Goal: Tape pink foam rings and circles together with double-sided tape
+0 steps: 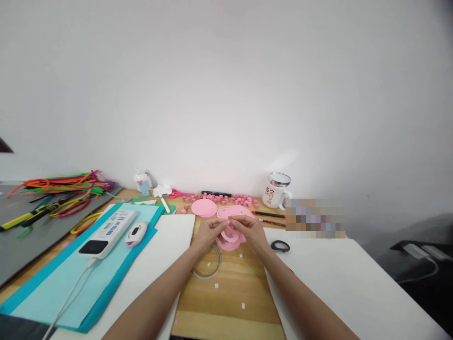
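Observation:
In the middle of the desk my left hand (211, 230) and my right hand (250, 229) meet, fingertips pinched together on a curled pink paper strip (231, 237). The strip bends round below my fingers. Behind them lie a flat pink paper circle (204, 208) and more cut pink paper (244, 211). Small pink rolled paper buds (244, 200) are heaped along the wall. A thin tape ring (220, 261) lies beside my left wrist. By my right forearm shows a black scissor handle (281, 250), the rest of it hidden.
A white mug (272, 196), a glue bottle (143, 182) and a black pen (216, 193) stand or lie by the wall. White sheets (325, 278) flank my arms. At left are blue paper (102, 283), a cabled white device (108, 236) and colourful pipe cleaners (67, 182).

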Available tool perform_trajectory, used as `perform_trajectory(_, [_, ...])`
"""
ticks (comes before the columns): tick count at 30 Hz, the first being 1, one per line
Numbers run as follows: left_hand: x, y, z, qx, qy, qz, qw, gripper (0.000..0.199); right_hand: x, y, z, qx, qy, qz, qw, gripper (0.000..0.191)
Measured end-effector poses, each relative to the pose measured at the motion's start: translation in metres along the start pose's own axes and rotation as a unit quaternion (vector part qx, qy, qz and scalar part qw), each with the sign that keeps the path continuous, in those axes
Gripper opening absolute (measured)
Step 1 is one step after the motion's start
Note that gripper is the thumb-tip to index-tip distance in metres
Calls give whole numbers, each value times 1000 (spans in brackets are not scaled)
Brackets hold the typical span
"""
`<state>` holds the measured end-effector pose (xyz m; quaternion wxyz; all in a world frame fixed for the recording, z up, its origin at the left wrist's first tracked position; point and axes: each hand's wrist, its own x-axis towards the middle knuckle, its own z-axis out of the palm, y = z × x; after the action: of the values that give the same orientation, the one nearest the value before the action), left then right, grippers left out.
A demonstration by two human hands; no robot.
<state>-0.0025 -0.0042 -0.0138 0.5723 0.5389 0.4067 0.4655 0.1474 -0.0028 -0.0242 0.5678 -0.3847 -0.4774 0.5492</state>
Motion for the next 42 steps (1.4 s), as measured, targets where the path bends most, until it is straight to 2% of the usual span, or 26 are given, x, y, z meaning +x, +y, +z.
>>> perform_trajectory(10, [1,-4,-1,-1,3,-16,1000,35,1,0,-1,3,13,0,1000,29])
perform_trajectory(14, [-1,-4,-1,10,-19,-20,1000,34,1,1,-3,-28,20,5,999,29])
perform_trajectory(19, [-1,-4,-2,12,-34,-33,999,33,1,1,-4,-44,6,1,999,30])
perform_trajectory(26, [1,-3,-3,3,-12,-17,1000,30,0,-1,-3,-56,-20,-3,998,33])
perform_trajectory(34, [-2,1,-2,24,-44,-48,998,34,1,2,-5,-45,-11,-11,999,29])
perform_trajectory(42, [-2,4,-1,50,-41,-23,998,35,-2,-1,-2,-75,-10,-23,997,29])
